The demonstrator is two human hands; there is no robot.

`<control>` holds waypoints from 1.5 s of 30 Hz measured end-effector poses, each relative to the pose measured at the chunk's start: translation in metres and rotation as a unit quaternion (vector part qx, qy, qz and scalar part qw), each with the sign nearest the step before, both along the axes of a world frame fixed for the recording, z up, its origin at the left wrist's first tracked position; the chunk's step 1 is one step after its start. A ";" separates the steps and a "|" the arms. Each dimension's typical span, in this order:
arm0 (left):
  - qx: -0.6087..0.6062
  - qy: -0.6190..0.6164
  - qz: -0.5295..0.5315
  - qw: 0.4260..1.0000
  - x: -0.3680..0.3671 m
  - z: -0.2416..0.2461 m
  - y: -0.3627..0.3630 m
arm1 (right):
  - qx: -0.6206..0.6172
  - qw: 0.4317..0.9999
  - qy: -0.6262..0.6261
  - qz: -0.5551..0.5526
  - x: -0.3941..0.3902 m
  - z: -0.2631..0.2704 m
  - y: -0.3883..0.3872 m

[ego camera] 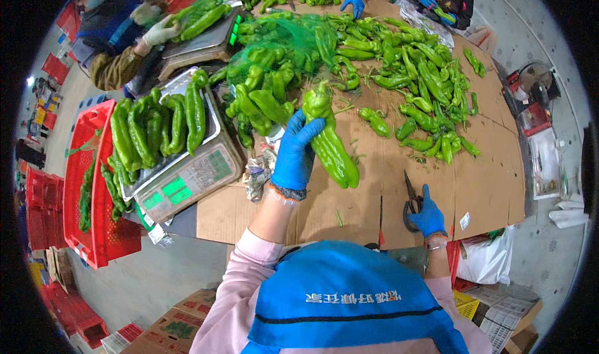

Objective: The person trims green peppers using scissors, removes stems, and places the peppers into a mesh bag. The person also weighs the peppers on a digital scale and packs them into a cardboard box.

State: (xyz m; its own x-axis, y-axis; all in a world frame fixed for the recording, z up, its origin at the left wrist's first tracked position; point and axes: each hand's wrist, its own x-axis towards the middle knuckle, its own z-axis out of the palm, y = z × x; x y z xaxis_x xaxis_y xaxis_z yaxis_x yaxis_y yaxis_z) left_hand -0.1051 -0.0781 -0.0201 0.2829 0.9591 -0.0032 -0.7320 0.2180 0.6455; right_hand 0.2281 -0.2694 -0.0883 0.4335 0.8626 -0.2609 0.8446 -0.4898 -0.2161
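A long green pepper (330, 139), stem end up, is gripped in my left hand (295, 150), which wears a blue glove. It is held over the cardboard-covered table (346, 218). My right hand (428, 216), also gloved in blue, rests near the table's front edge with its fingers at the handles of black scissors (411, 197). The scissors point away from me, and my index finger lies straight beside them. Beyond the left hand, green peppers (269, 103) lie heaped, partly under a green mesh net (285, 40). More loose peppers (430, 80) spread over the table's right side.
At left, a digital scale (187, 181) carries a metal tray of peppers (152, 124); a red crate (100, 204) stands beside it. A co-worker's white-gloved hand (161, 31) holds netted peppers over another scale (201, 45). Another person's blue-gloved hand (353, 4) reaches in at the far edge.
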 end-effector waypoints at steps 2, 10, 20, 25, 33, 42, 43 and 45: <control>-0.002 0.023 0.006 1.000 -0.002 0.001 -0.003 | -0.031 1.000 0.001 0.005 -0.005 0.008 0.004; -0.035 0.075 0.007 0.997 -0.007 -0.013 -0.018 | 0.060 0.984 0.167 0.002 0.021 -0.028 -0.001; -0.035 0.088 -0.005 0.996 -0.006 -0.008 -0.023 | 0.061 0.643 0.759 0.074 -0.077 0.052 0.055; -0.035 0.084 0.018 0.996 -0.012 -0.002 -0.026 | 0.092 0.699 0.697 0.132 -0.126 0.082 0.076; -0.004 0.098 0.060 0.993 -0.013 0.004 -0.032 | 0.235 0.840 0.447 0.200 -0.146 0.080 0.097; 0.012 0.134 0.068 0.989 -0.009 0.009 -0.038 | 0.298 0.867 0.339 0.210 -0.166 0.097 0.117; 0.018 0.144 0.072 0.987 -0.009 0.009 -0.039 | 0.300 0.870 0.335 0.204 -0.167 0.097 0.118; 0.029 0.164 0.082 0.983 -0.006 0.012 -0.040 | 0.313 0.876 0.301 0.209 -0.166 0.095 0.119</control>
State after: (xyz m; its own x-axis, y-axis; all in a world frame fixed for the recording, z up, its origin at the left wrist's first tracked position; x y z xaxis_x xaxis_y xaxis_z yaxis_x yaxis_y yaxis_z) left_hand -0.1116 -0.1183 -0.0085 0.1173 0.9930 -0.0123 -0.5043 0.0702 0.8607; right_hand 0.0617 -0.1508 0.0063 -0.0076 0.9690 0.2471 0.5631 0.2083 -0.7997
